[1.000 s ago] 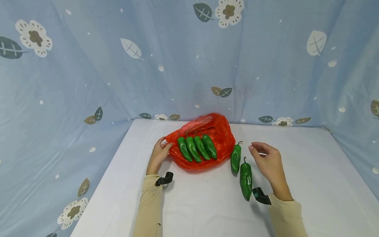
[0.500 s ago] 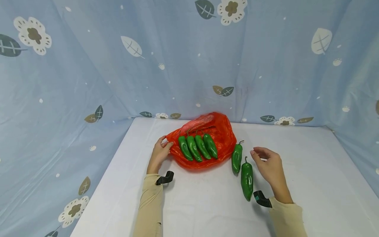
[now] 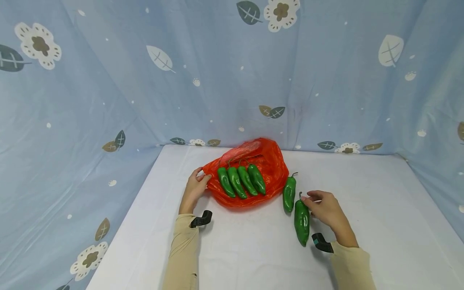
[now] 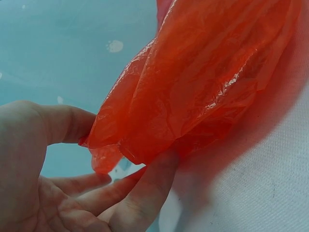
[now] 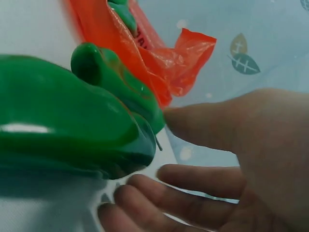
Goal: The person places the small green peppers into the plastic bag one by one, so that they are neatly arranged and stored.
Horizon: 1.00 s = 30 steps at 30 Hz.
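Where the white tabletop point(image 3: 253, 253) meets the blue curtain point(image 3: 217, 72) at the back, the red bag point(image 3: 277, 173) lies near that edge, spread open with its mouth toward the person. To the right of the right hand point(image 3: 326, 207), the white surface runs on well beyond it to the slanting right edge; between the left hand point(image 3: 196, 187) and the left edge the strip is narrower. A wide stretch of white also lies between the 2 forearms, in front of the bag.

4 green peppers point(image 3: 237, 183) lie side by side on the bag, stems toward the back. 2 more are on the tabletop to its right: the farther pepper point(image 3: 288, 194) lies just beside the bag's rim, and the nearer pepper point(image 3: 302, 221) lies closer to the person, its stem pointing away.

At the bag's left corner, the left hand pinches the red film between thumb and fingers. The right hand is at the stem end of the nearer pepper, its thumb and fingers parted, with a gap showing between them in the right wrist view; whether its fingertips touch the pepper, I cannot tell.
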Available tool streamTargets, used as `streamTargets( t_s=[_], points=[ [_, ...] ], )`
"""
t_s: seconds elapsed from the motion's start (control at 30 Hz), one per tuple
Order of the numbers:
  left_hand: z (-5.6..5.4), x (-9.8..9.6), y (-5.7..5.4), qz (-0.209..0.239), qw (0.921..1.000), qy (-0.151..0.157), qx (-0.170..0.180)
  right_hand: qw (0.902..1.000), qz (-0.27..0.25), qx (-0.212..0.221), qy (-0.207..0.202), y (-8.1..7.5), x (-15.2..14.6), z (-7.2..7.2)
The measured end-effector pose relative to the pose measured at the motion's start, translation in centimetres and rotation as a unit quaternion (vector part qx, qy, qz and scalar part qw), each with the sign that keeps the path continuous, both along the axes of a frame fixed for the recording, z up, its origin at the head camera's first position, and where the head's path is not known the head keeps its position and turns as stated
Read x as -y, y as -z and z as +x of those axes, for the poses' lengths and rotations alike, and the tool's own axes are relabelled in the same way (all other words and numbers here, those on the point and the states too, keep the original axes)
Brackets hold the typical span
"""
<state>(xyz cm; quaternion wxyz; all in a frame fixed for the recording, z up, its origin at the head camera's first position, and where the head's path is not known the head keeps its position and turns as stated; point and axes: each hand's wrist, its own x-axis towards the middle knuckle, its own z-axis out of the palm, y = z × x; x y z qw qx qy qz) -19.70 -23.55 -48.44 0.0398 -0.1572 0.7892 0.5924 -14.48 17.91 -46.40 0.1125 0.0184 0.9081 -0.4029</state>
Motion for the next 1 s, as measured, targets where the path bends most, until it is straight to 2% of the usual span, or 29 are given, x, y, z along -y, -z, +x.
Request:
streamTargets(
  t_s=[0.27,0.53,0.77,1.0],
  points=[
    [-0.11,0.0,-0.09,-0.009,0.9999,-0.002,0.006,0.9976,-0.015,0.061,-0.028,-0.55,-0.51,0.22],
    [-0.14,0.07,-0.11,-0.001,1.0,0.003,0.009,0.9944,-0.017,0.098,-0.036,-0.73,-0.36,0.14],
    [-0.09,0.1,-0.1,-0.008,0.9999,0.0,0.009,0.9938,-0.015,0.102,-0.043,-0.73,-0.08,0.15],
    [-0.1,0.0,-0.09,-0.009,0.9999,0.0,0.012,0.9951,-0.007,0.095,-0.027,-0.69,-0.31,0.13]
  ],
)
